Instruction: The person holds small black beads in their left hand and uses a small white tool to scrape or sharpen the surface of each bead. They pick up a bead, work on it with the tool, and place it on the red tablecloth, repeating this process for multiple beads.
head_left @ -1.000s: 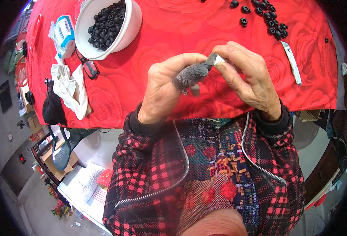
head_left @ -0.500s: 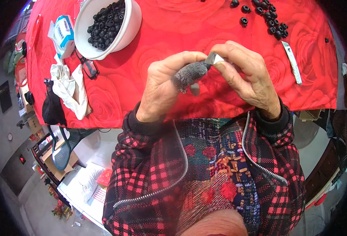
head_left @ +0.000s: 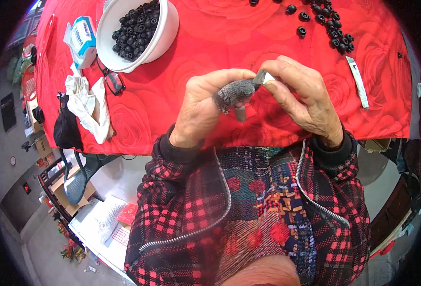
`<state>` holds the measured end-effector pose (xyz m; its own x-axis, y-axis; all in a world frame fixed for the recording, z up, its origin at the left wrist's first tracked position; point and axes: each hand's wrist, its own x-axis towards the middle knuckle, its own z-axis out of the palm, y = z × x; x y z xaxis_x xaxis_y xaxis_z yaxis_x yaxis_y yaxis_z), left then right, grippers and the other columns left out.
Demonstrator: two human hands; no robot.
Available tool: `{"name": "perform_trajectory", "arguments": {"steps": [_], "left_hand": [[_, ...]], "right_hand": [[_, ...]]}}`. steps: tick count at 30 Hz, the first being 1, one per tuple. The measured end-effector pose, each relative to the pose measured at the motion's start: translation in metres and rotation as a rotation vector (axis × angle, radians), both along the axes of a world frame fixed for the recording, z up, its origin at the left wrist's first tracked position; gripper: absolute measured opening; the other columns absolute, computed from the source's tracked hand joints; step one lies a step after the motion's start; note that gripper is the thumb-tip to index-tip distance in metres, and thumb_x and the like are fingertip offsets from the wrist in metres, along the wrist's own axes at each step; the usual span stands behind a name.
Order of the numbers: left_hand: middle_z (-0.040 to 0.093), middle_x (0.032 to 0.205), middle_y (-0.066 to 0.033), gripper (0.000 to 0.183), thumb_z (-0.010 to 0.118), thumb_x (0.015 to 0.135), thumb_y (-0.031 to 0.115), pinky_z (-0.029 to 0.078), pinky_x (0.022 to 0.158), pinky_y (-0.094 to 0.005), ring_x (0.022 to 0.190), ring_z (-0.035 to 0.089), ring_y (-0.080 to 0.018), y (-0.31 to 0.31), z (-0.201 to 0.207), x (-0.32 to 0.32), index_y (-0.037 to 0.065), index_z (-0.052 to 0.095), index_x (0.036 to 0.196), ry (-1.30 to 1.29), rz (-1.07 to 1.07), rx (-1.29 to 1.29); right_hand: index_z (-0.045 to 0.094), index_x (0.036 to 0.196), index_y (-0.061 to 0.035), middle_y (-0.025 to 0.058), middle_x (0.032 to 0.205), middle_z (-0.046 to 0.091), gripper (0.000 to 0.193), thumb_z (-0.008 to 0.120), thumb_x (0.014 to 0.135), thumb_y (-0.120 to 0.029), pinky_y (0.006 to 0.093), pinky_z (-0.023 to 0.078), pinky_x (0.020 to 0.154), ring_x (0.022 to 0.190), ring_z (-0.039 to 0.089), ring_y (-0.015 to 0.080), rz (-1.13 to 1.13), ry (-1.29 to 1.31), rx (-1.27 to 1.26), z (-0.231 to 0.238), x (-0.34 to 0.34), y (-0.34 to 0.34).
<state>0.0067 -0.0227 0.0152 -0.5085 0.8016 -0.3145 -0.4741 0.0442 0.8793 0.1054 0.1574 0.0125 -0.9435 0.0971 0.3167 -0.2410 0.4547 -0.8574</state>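
My left hand (head_left: 198,102) is closed just above the red tablecloth. A fuzzy dark-grey cover (head_left: 236,93) sits over its thumb, and a grey tip (head_left: 240,113) shows below that. Pinched there is a small black piece (head_left: 256,83), mostly hidden; its exact kind cannot be made out. My right hand (head_left: 306,95) is closed on a short metal blade (head_left: 262,77) with a white wrapping, thumb and fingers pressing it. The blade touches or nearly touches the black piece, close to the left fingertips.
A white bowl (head_left: 171,35) of small black round parts stands at the far left. Similar loose black parts (head_left: 333,33) lie far right, above a white strip (head_left: 357,82). Left are a blue-white box (head_left: 83,40), glasses (head_left: 114,82), white cloth (head_left: 89,102) and black cloth (head_left: 67,126).
The whole view has shifted slightly, so the table things appear a little lower and further right. Both hands keep their grips, with the blade still at the black piece.
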Motion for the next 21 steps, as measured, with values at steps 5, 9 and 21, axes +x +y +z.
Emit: {"name": "perform_trajectory", "arguments": {"steps": [5, 9, 21], "left_hand": [[0.06, 0.076, -0.0069, 0.031, 0.061, 0.086, 0.016, 0.049, 0.049, -0.0262, 0.061, 0.057, -0.0135, 0.003, -0.001, 0.001, -0.006, 0.061, 0.107, -0.053, 0.022, -0.001], [0.058, 0.075, -0.007, 0.03, 0.06, 0.087, 0.017, 0.049, 0.048, -0.0278, 0.06, 0.056, -0.0141, 0.003, -0.001, -0.019, -0.007, 0.06, 0.106, -0.043, 0.143, 0.106], [0.063, 0.084, -0.0054, 0.025, 0.056, 0.09, 0.015, 0.05, 0.053, -0.0221, 0.065, 0.059, -0.0087, -0.004, -0.007, 0.007, -0.003, 0.059, 0.107, -0.302, -0.025, 0.21]], "right_hand": [[0.058, 0.094, -0.0005, 0.0135, 0.076, 0.056, 0.015, 0.058, 0.079, -0.004, 0.0369, 0.045, 0.059, 0.067, 0.057, 0.0304, 0.117, 0.006, -0.018, -0.007, 0.0, 0.004], [0.056, 0.092, 0.0021, 0.0131, 0.072, 0.053, 0.017, 0.059, 0.076, -0.001, 0.0372, 0.041, 0.056, 0.061, 0.053, 0.0291, 0.371, -0.083, -0.066, -0.009, 0.01, 0.0], [0.059, 0.099, -0.001, 0.0088, 0.07, 0.053, 0.037, 0.068, 0.063, 0.001, 0.0329, 0.043, 0.053, 0.06, 0.053, 0.0238, -0.066, 0.27, 0.122, 0.01, 0.0, -0.019]]}}
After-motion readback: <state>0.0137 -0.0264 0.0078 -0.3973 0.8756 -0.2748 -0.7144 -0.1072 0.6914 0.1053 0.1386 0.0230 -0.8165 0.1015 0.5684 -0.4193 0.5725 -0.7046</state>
